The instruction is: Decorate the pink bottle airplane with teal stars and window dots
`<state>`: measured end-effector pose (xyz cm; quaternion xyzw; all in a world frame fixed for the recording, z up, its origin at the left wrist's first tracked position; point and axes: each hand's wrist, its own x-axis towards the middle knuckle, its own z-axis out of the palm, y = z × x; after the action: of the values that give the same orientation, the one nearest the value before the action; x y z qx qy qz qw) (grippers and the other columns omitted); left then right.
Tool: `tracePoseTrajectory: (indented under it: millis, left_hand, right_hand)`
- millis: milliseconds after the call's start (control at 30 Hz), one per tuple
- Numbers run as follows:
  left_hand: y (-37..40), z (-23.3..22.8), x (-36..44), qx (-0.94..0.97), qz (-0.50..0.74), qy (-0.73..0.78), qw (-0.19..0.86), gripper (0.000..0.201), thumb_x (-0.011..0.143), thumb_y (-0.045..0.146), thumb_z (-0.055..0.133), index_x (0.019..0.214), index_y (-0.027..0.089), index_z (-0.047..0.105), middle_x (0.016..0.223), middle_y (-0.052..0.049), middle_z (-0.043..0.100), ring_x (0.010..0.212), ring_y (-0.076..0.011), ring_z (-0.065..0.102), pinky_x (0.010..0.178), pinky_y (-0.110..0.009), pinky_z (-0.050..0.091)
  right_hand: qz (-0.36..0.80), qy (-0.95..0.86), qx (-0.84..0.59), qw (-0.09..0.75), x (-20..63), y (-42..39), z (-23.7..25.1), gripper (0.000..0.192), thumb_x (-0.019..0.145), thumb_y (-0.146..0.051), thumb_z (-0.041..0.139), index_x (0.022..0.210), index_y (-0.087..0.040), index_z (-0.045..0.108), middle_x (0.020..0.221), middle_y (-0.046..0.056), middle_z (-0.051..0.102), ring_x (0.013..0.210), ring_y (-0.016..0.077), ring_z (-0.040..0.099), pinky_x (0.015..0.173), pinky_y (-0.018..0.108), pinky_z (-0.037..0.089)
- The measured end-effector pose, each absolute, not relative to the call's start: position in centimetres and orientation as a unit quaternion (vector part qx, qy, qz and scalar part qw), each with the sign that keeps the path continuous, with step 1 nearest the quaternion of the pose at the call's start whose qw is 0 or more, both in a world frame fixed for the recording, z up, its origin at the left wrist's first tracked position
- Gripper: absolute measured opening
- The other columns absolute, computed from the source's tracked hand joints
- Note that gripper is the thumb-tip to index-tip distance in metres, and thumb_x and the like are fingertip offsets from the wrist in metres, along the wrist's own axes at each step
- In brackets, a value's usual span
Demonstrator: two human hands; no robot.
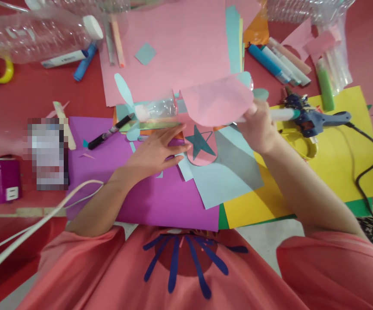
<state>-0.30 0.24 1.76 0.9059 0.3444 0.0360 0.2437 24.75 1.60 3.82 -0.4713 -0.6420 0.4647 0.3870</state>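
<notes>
My left hand (pixel 159 150) lies palm down with fingers spread, its tips beside a dark teal paper star (pixel 201 144) on a rounded pink paper piece. My right hand (pixel 260 127) is closed on the edge of a curved pink paper cutout (pixel 217 101), lifted above the sheets. A white marker (pixel 280 114) with a teal end sticks out from the same hand. Left of the cutout lies a small clear plastic bottle (pixel 162 107) with light blue paper blades at its cap. Under the star piece is a light blue sheet (pixel 231 172).
A blue glue gun (pixel 315 120) with a black cord and yellow scissors (pixel 303 146) lie on a yellow sheet (pixel 344 172). A black pen (pixel 110 131) rests on purple paper (pixel 167 202). Large bottles (pixel 38 34) and markers (pixel 270 64) stand farther back; a white cable (pixel 44 224) crosses at left.
</notes>
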Motion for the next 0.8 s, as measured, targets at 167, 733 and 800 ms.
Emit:
tracePoseTrajectory:
  millis: [167,733,800]
  left_hand:
    - [0.5,1.7,-0.7,0.908,0.045,0.339,0.243,0.032,0.1,0.035,0.045,0.121,0.025,0.069,0.156,-0.008,0.04,0.139,-0.0252,0.045,0.113,-0.044,0.041]
    - [1.2,2.3,-1.4,0.903,0.034,0.337,0.264,0.027,0.096,0.031,0.053,0.109,0.026,0.075,0.149,-0.006,0.05,0.125,-0.0299,0.058,0.102,-0.047,0.051]
    - [1.3,2.4,-1.4,0.901,0.039,0.337,0.271,0.026,0.095,0.029,0.053,0.109,0.027,0.076,0.149,-0.006,0.051,0.123,-0.0284,0.06,0.101,-0.044,0.052]
  right_hand:
    - [0.577,-0.553,-0.404,0.444,23.3,5.1,6.5,0.039,0.084,-0.058,0.047,0.108,-0.032,0.064,0.13,0.001,0.064,0.103,0.0228,0.068,0.094,0.036,0.056]
    - [0.534,-0.594,-0.478,0.364,24.8,0.2,1.9,0.038,0.075,-0.058,0.067,0.065,-0.023,0.057,0.055,-0.002,0.056,0.047,0.0101,0.047,0.044,0.027,0.04]
    - [0.514,-0.588,-0.503,0.37,24.6,0.2,1.2,0.036,0.073,-0.055,0.069,0.063,-0.023,0.056,0.054,-0.002,0.057,0.047,0.0105,0.047,0.045,0.027,0.04]
